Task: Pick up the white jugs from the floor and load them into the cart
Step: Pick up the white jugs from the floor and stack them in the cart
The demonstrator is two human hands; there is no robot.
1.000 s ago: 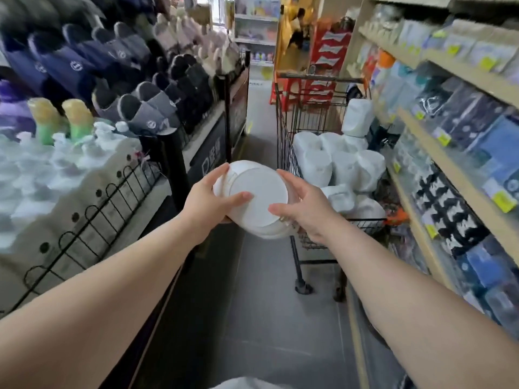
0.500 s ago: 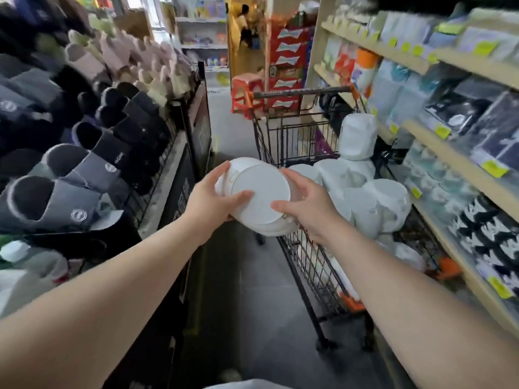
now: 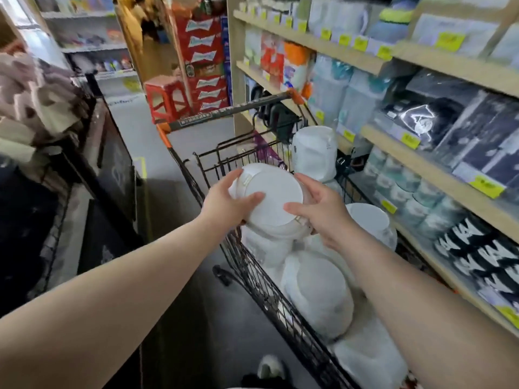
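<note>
The person has stepped up to the cart (image 3: pixel 254 266): the white jug (image 3: pixel 273 202), gripped between left hand (image 3: pixel 226 204) and right hand (image 3: pixel 321 219), now hangs over its left rim above the loaded jugs (image 3: pixel 317 296), ready to set down.

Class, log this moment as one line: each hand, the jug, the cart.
stage: loading | left hand: holds white jug | right hand: holds same jug | jug: above cart, base toward camera | cart: contains other jugs

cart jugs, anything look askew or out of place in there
Yes. The white jugs in the cart lie heaped on their sides, not in rows, and the far jug perches high above the rest. Nothing looks spilled or broken.
</note>
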